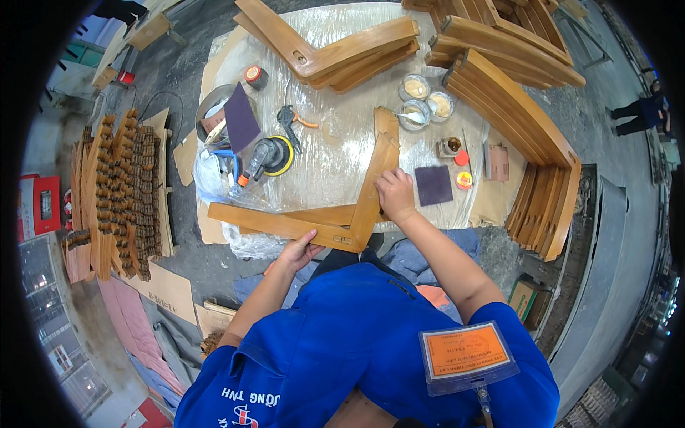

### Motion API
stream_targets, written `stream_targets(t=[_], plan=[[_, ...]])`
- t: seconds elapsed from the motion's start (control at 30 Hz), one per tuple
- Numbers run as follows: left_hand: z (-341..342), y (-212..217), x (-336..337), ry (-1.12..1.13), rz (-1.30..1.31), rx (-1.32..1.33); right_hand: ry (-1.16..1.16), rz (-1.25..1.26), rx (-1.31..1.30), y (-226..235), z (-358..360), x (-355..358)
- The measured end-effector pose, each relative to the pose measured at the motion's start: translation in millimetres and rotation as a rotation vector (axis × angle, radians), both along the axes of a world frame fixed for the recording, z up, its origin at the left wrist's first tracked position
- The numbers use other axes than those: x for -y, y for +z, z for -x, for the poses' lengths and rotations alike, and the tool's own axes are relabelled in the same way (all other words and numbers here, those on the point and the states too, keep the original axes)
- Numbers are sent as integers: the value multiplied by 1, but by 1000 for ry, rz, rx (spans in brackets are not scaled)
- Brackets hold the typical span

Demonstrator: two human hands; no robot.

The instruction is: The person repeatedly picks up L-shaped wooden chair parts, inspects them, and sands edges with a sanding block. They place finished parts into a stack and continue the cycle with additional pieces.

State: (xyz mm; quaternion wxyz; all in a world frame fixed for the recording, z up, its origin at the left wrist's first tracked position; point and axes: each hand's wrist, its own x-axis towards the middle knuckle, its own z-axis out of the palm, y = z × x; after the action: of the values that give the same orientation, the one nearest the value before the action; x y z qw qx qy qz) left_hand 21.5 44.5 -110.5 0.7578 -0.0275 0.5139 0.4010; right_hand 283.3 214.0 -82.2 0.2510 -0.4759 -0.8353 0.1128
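An L-shaped brown wooden furniture part [369, 200] lies near me at the table's front edge. My left hand [298, 254] grips its left arm from the near edge, close to the corner, with the thumb on top. My right hand [394, 194] is closed on the outer edge of the other arm, with the fingers curled; their tips are partly hidden. Beneath it, a second wooden part [321, 213] of similar shape shows along the far side. An oval slot is visible in the upper part near the corner.
On the film-covered table [335, 128] are an orbital sander [270, 156], a purple abrasive sheet [242, 118], a dark pad [434, 185], plastic cups of paste [414, 113] and a small jar [449, 147]. Stacked wooden parts [342, 57] stand at the back, more [546, 178] at the right.
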Motion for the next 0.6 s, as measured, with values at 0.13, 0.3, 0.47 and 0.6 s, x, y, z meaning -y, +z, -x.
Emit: stream_targets(t=[0.13,0.3,0.47,0.6], plan=[[0,0,0,-5,-6,-10,-25,5,18,0,-1,0],[0,1,0,-8,-1,-12,39,7,28,2,-2,3],[-1,1,0,-9,-5,-2,-1,4,-2,5,-2,5],[0,-2,1,-7,6,-11,92,-6,42,4,-5,10]])
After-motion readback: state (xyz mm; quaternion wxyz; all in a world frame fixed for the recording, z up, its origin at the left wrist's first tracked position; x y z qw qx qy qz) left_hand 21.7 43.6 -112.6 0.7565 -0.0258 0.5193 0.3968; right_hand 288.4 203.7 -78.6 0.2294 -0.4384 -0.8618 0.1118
